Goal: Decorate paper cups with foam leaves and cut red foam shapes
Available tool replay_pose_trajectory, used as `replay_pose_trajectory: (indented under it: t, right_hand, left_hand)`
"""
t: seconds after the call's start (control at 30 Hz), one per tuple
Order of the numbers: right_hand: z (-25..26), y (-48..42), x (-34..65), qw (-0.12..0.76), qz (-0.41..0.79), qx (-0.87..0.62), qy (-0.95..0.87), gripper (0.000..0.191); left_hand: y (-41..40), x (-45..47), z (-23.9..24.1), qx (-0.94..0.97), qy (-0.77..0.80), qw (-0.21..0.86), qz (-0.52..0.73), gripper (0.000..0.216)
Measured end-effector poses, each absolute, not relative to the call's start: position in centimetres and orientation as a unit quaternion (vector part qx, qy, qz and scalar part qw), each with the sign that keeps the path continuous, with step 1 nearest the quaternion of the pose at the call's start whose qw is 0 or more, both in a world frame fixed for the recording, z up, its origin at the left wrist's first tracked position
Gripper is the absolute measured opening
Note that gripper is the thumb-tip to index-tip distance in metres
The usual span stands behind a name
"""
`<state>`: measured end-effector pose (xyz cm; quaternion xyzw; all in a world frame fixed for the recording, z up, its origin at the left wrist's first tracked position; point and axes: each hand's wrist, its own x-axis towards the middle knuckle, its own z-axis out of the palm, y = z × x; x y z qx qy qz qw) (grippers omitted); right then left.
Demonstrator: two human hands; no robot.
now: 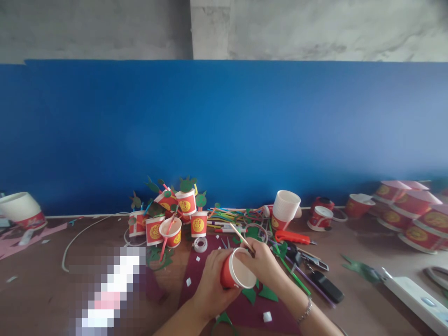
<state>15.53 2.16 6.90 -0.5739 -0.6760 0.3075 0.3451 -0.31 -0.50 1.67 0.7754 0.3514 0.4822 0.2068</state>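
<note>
My left hand (212, 280) is wrapped round a red paper cup (229, 273), tilted so its white rim and pale inside face me. At the cup's far rim, my right hand (261, 256) is closed on a thin pale wooden stick (240, 234) that points up and to the left. The fingers hide the stick's lower end, and I cannot tell whether it touches the cup. Beneath both hands lies a dark maroon sheet (196, 289) with green paper scraps (269, 293) and small white pieces (267, 317). A roll of tape (200, 245) rests just beyond my left hand.
Several decorated red cups (199, 225) cluster at the back left. Behind the sheet are colored straws (227, 215), a stack of cups (285, 210) and an orange cutter (293, 237). A black key fob (327, 285) and a white power strip (416, 298) lie rightward. A blue partition (224, 130) bounds the table.
</note>
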Motion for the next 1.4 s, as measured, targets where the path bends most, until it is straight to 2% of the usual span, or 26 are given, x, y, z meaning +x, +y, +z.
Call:
replay_pose_trajectory:
  t: [0.2, 0.4, 0.83, 1.0, 1.13, 1.4]
  right_hand:
    - [6.7, 2.3, 15.7, 0.338, 0.292, -0.583, -0.678, 0.014]
    - [6.5, 2.5, 15.6, 0.355, 0.317, -0.576, -0.664, 0.007]
    - [6.2, 2.4, 15.8, 0.372, 0.507, -0.506, -0.59, 0.014]
    - [6.1, 2.3, 15.4, 0.377, 0.503, -0.507, -0.59, 0.014]
    - [5.8, 2.5, 15.4, 0.402, 0.49, -0.504, -0.587, 0.021]
    - [6.0, 2.5, 15.6, 0.376, 0.484, -0.512, -0.602, 0.011]
  left_hand:
    - [-0.4, -0.4, 1.5, 0.779, 0.345, 0.194, 0.486, 0.065]
    - [-0.4, -0.3, 1.4, 0.764, 0.362, 0.215, 0.489, 0.063]
    - [-0.7, -0.2, 1.6, 0.751, 0.335, 0.28, 0.496, 0.065]
    - [-0.6, -0.3, 1.8, 0.765, 0.32, 0.263, 0.494, 0.068]
    - [-0.7, -0.2, 2.1, 0.753, 0.335, 0.278, 0.494, 0.062]
    - [-0.8, -0.2, 2.0, 0.747, 0.336, 0.284, 0.499, 0.06]
